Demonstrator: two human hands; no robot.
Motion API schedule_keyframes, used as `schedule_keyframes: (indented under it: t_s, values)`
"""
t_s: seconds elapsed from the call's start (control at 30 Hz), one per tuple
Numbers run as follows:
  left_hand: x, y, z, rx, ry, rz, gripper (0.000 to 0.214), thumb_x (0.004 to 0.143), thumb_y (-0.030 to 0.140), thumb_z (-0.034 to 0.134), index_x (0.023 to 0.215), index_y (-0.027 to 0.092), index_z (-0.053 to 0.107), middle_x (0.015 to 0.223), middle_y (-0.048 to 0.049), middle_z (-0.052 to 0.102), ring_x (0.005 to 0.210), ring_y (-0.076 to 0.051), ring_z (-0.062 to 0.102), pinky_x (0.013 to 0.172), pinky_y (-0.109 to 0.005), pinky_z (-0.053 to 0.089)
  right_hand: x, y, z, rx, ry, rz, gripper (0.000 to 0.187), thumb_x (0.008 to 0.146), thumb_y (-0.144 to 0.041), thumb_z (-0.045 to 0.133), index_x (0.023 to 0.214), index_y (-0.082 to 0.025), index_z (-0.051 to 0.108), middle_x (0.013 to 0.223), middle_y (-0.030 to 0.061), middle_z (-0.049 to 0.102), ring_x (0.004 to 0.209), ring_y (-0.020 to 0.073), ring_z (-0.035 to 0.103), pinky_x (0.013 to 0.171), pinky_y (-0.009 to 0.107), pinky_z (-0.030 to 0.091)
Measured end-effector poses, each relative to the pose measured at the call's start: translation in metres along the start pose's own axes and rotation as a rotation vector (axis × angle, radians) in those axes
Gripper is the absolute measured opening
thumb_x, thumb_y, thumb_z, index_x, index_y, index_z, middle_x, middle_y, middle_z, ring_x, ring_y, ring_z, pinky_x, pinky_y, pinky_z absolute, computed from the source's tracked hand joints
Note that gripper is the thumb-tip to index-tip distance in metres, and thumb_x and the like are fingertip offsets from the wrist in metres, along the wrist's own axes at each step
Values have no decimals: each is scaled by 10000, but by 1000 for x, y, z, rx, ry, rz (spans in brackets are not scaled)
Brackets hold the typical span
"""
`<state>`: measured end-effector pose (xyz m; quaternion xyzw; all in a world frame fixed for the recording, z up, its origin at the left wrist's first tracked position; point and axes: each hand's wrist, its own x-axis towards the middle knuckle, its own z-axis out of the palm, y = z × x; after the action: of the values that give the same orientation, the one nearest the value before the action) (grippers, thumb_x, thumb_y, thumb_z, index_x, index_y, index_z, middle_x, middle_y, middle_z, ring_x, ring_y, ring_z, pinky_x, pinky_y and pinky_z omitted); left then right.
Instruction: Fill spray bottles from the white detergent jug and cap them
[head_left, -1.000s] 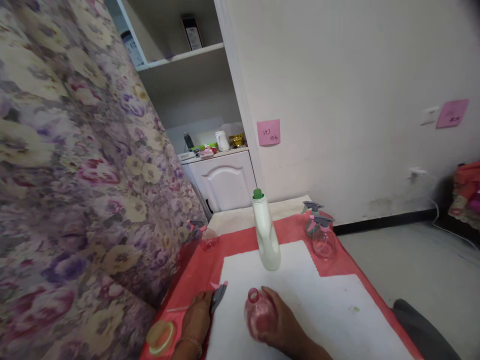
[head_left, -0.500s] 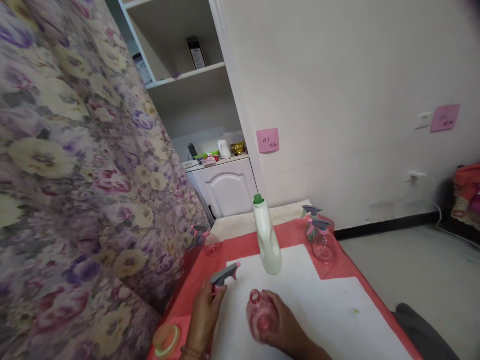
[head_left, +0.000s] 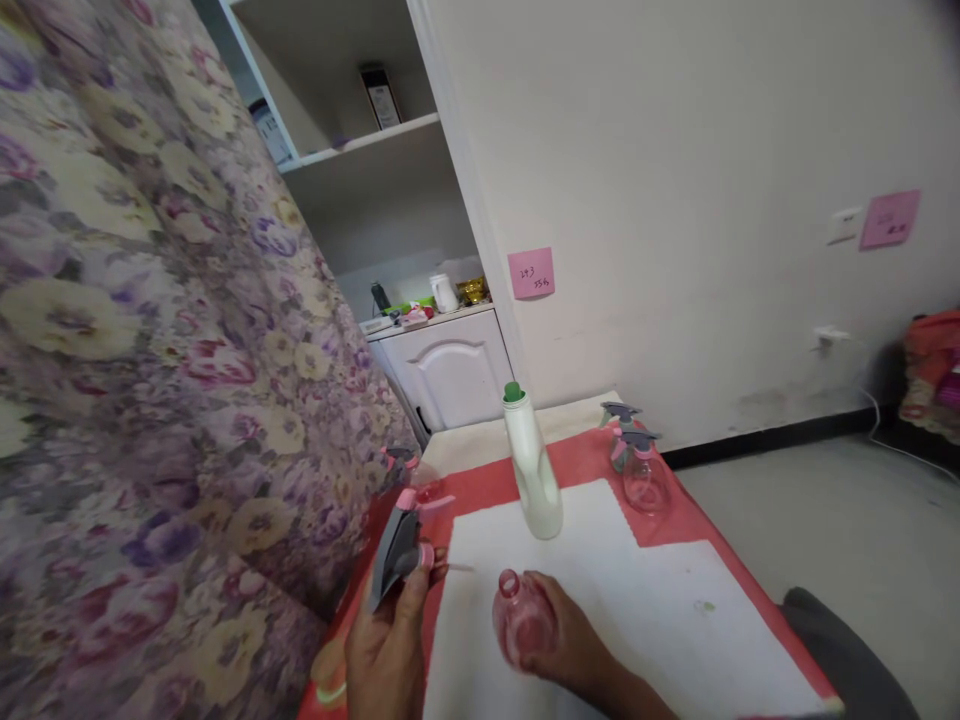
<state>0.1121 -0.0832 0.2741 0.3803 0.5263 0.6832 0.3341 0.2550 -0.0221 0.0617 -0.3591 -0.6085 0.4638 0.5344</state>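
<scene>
Spray head [head_left: 396, 550] sits at twelve o'clock from the left hand [head_left: 391, 640], whose thumb and fingers pinch it near its pink collar [head_left: 426, 555]; a thin tube [head_left: 459, 568] points toward three o'clock. The right hand [head_left: 568, 635] curls firmly around one open-mouthed pink bottle [head_left: 519, 628], which lies at nine o'clock in that grip, its neck upward. Counting from this bottle: one pale green bottle [head_left: 534, 470] at twelve o'clock, one spray bottle [head_left: 425, 484] near eleven, two spray bottles [head_left: 646, 488] close together near one. Two pink notes are on the wall [head_left: 675, 130]: the twelve o'clock note [head_left: 531, 273] seems to read "243", its lower line unclear; the other note [head_left: 890, 220], between one and two, is too small to read.
</scene>
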Motion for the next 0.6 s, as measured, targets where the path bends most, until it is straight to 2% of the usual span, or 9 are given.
schedule_keyframes:
  t_s: [0.17,0.37,0.6]
  values:
    - [-5,-9,11,-20,14,20,493,698,481,794,1093,209,679,968,3,762,852,-131,691,802,-190,542,-1,-4,-2,-12,-34,-21,791,588,-157,743,1319,-273,465,1303,84,605,1204,323,575,1047,489,430]
    - [-3,-23,11,-76,-25,37,515,687,483,802,1100,205,666,1015,-21,751,892,-154,689,782,-209,567,0,-12,-1,-11,-3,-13,787,569,-159,752,1299,-247,472,1284,106,619,1180,335,593,1038,503,446]
    - [1,-44,10,115,-127,-38,484,754,514,731,1095,176,668,1026,-54,755,899,-187,699,844,-267,544,0,-13,-3,-47,-17,-26,784,581,-187,747,1309,-223,458,1296,115,608,1194,330,584,1054,497,433]
